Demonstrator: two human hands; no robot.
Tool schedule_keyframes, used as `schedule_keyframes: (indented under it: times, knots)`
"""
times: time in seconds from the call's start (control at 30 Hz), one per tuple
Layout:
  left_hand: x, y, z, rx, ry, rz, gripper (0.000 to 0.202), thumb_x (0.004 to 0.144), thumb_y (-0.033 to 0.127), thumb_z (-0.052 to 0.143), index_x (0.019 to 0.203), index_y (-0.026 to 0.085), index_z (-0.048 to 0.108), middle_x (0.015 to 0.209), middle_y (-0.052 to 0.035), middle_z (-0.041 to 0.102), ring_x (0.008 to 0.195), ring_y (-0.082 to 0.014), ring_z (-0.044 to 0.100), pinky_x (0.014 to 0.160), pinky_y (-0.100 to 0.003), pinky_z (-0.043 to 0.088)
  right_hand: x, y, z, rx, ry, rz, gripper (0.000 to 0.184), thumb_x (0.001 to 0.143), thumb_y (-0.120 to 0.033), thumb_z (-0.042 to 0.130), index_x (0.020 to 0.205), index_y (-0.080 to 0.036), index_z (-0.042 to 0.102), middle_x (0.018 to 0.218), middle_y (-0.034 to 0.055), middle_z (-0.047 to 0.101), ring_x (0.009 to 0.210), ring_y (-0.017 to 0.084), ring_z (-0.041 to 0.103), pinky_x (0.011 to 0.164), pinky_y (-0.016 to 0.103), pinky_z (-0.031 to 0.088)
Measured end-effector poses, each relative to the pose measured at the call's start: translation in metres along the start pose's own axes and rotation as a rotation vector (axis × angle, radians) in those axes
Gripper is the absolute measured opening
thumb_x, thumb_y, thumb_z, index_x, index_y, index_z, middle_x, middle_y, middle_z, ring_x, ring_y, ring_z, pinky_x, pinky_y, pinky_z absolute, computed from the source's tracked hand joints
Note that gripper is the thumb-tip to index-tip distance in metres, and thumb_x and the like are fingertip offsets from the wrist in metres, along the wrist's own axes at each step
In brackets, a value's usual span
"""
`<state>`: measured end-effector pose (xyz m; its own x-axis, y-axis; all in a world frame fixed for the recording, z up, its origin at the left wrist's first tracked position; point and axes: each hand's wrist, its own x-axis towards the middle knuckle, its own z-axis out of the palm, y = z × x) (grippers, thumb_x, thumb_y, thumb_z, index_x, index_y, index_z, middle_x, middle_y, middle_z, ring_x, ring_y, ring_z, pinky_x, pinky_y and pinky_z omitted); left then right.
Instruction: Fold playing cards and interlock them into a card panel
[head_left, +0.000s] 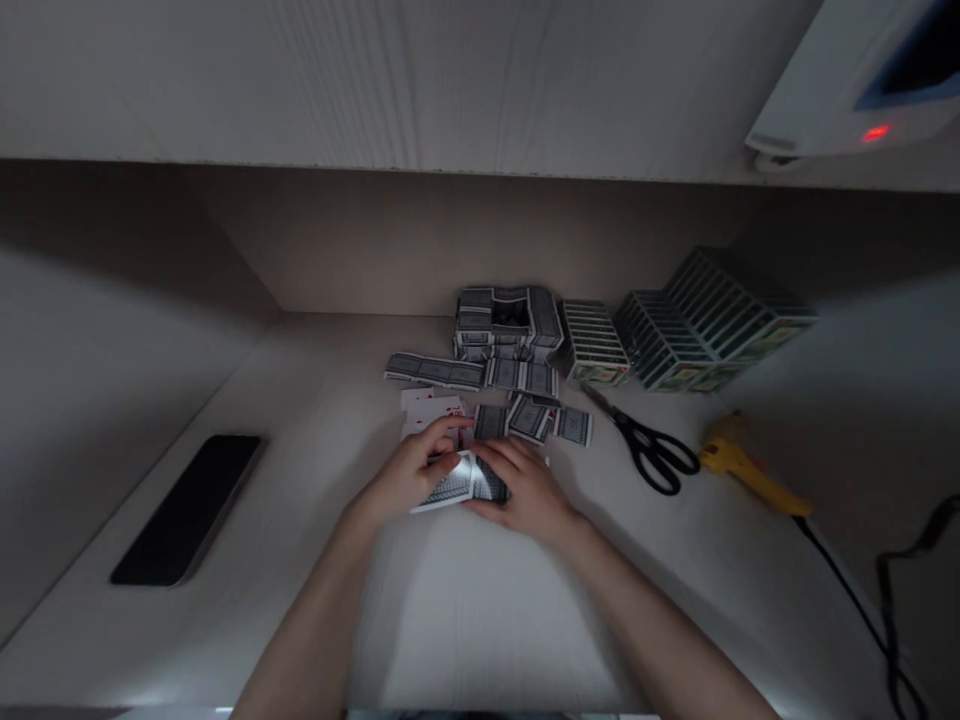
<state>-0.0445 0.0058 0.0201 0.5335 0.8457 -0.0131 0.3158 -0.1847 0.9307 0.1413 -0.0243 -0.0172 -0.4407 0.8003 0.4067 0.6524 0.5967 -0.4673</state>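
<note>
Here in the head view, both hands are right at the centre of the table (465, 600), working close together. The left hand (409, 470) is curled, fingers arched over a small spread of playing cards (459, 486), and the right hand (521, 490) comes in from the other side, fingers closed down on the same spread, so the pair has it pinched between them, patterned backs up. Those cards look light, thin and a touch springy, likely slick against each other, so the long edges look like the safest place to take hold. Just above the left fingers lie a few face-up cards with red pips (431, 415). Further up, loose card backs (529, 420) sit in rows before a low walled stack of cards (510, 325), with stepped green-edged card packets (709, 320) beyond. Over to the right, black-handled scissors (649, 450) and a yellow glue gun (746, 475) with a black cord (855, 600); on the left, a dark phone (187, 510).
</note>
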Motion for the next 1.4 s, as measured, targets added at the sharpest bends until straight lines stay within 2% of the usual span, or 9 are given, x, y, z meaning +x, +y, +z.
schedule_keyframes:
  times: [0.1,0.2,0.3,0.43,0.63,0.77,1.0,1.17,1.4]
  knots:
    - [0.002,0.000,0.003,-0.025,-0.004,-0.007,0.038,0.079,0.024,0.045,0.117,0.019,0.045,0.054,0.0066,0.037,0.049,-0.0085,0.037,0.048,-0.019,0.029,0.000,-0.003,0.001,0.058,0.005,0.016,0.056,0.065,-0.041,0.064,0.115,-0.022,0.048,0.105,0.0074,0.057,0.096,0.023,0.050,0.082,0.039,0.043]
    - [0.004,0.001,0.001,-0.020,0.134,-0.015,0.034,0.075,0.028,0.050,0.107,0.017,0.052,0.055,0.0053,0.039,0.052,-0.0093,0.040,0.051,-0.019,0.033,0.001,-0.004,0.001,0.079,0.093,0.047,0.053,0.065,-0.041,0.065,0.112,-0.024,0.049,0.101,0.0063,0.058,0.094,0.022,0.052,0.082,0.038,0.044]
    - [0.005,0.003,-0.004,-0.148,0.265,-0.041,0.035,0.073,0.034,0.051,0.103,0.016,0.053,0.066,0.0002,0.051,0.060,-0.0120,0.050,0.054,-0.021,0.039,0.002,-0.003,0.001,0.066,0.210,0.122,0.051,0.065,-0.041,0.065,0.111,-0.023,0.050,0.100,0.0071,0.058,0.094,0.023,0.053,0.081,0.038,0.045]
    - [0.005,0.003,0.000,-0.300,0.204,-0.093,0.036,0.072,0.040,0.051,0.099,0.016,0.056,0.083,-0.0049,0.060,0.065,-0.0147,0.055,0.048,-0.022,0.042,0.002,-0.001,0.003,0.043,0.267,0.201,0.051,0.066,-0.042,0.063,0.111,-0.022,0.049,0.101,0.0087,0.057,0.095,0.025,0.052,0.081,0.039,0.045]
    - [0.011,-0.005,0.012,-0.179,0.234,-0.180,0.031,0.073,0.043,0.052,0.071,0.013,0.057,0.051,0.0024,0.049,0.040,-0.0070,0.040,0.035,-0.019,0.031,-0.001,0.001,0.003,0.002,0.215,0.161,0.055,0.066,-0.046,0.062,0.113,-0.020,0.047,0.102,0.0100,0.056,0.096,0.025,0.052,0.082,0.040,0.045]
    - [0.011,-0.007,0.008,-0.142,0.226,-0.206,0.029,0.073,0.042,0.053,0.065,0.014,0.056,0.045,0.0040,0.045,0.037,-0.0070,0.038,0.034,-0.018,0.027,-0.001,0.000,0.003,-0.001,0.180,0.189,0.060,0.063,-0.048,0.064,0.113,-0.020,0.046,0.103,0.0105,0.055,0.097,0.025,0.053,0.081,0.040,0.045]
    - [0.010,-0.007,0.006,-0.185,0.180,-0.243,0.027,0.071,0.039,0.054,0.059,0.014,0.054,0.042,0.0044,0.043,0.037,-0.0074,0.037,0.035,-0.019,0.026,-0.003,0.000,0.004,-0.008,0.152,0.191,0.056,0.061,-0.047,0.066,0.108,-0.019,0.050,0.099,0.0104,0.058,0.094,0.025,0.054,0.079,0.040,0.046]
    - [0.012,-0.011,0.009,-0.223,0.154,-0.256,0.026,0.069,0.038,0.056,0.063,0.012,0.055,0.053,0.0016,0.052,0.048,-0.0096,0.046,0.044,-0.020,0.037,-0.004,0.003,0.005,0.003,0.120,0.100,0.055,0.063,-0.043,0.066,0.110,-0.019,0.048,0.102,0.0099,0.057,0.096,0.024,0.054,0.081,0.039,0.045]
    - [0.014,-0.013,0.020,-0.151,0.272,-0.183,0.027,0.071,0.039,0.054,0.064,0.013,0.055,0.058,0.0019,0.054,0.054,-0.0102,0.048,0.050,-0.020,0.038,-0.003,0.003,0.002,-0.005,0.185,0.098,0.054,0.065,-0.041,0.066,0.112,-0.021,0.049,0.100,0.0085,0.059,0.096,0.024,0.054,0.082,0.039,0.045]
